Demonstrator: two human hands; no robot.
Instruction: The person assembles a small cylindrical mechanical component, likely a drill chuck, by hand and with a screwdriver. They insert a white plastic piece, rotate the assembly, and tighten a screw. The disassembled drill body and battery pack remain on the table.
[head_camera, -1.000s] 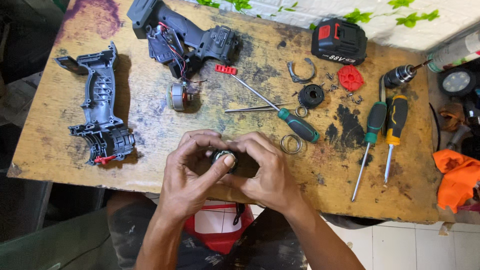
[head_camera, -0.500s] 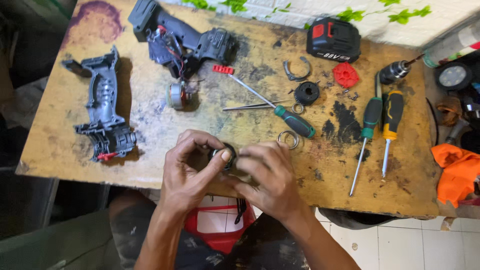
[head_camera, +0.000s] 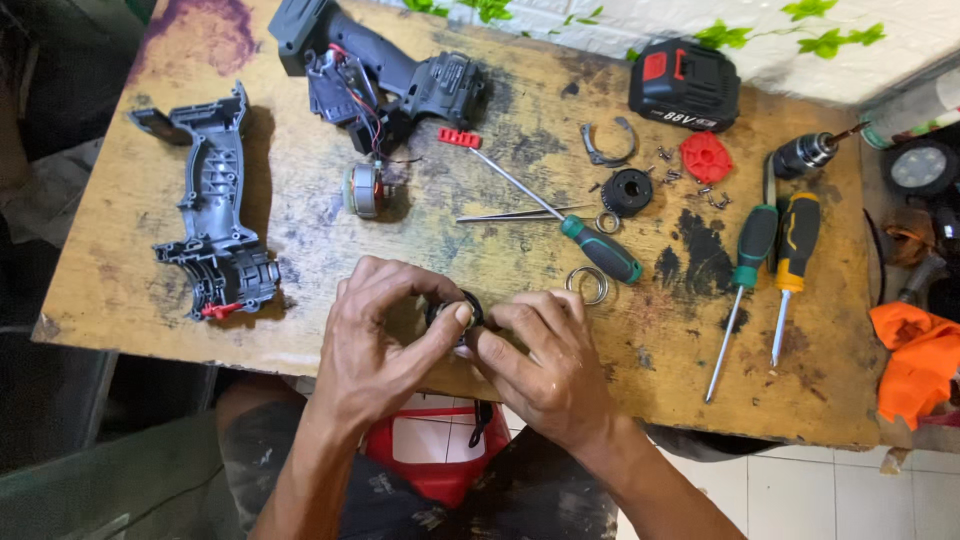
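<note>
Both my hands meet over the near edge of a worn wooden table (head_camera: 300, 200). My left hand (head_camera: 385, 345) and my right hand (head_camera: 545, 365) together pinch a small round black part (head_camera: 462, 310) between thumbs and fingertips; most of it is hidden by my fingers. A metal ring (head_camera: 587, 285) lies just beyond my right hand. Past it rests a green-handled screwdriver (head_camera: 590, 245) with a red piece at its tip.
A grey tool housing half (head_camera: 215, 215) lies at the left. An opened drill body (head_camera: 380, 80) and a small motor (head_camera: 365, 190) sit farther back. A black battery pack (head_camera: 685, 85), red cap (head_camera: 706, 156), black round part (head_camera: 628, 190), chuck (head_camera: 800, 155), two more screwdrivers (head_camera: 765, 260) and an orange cloth (head_camera: 920, 360) are at the right.
My hands stay together on the small black part, with fingers shifting slightly around it. The view has drifted a little; nothing on the table moved.
</note>
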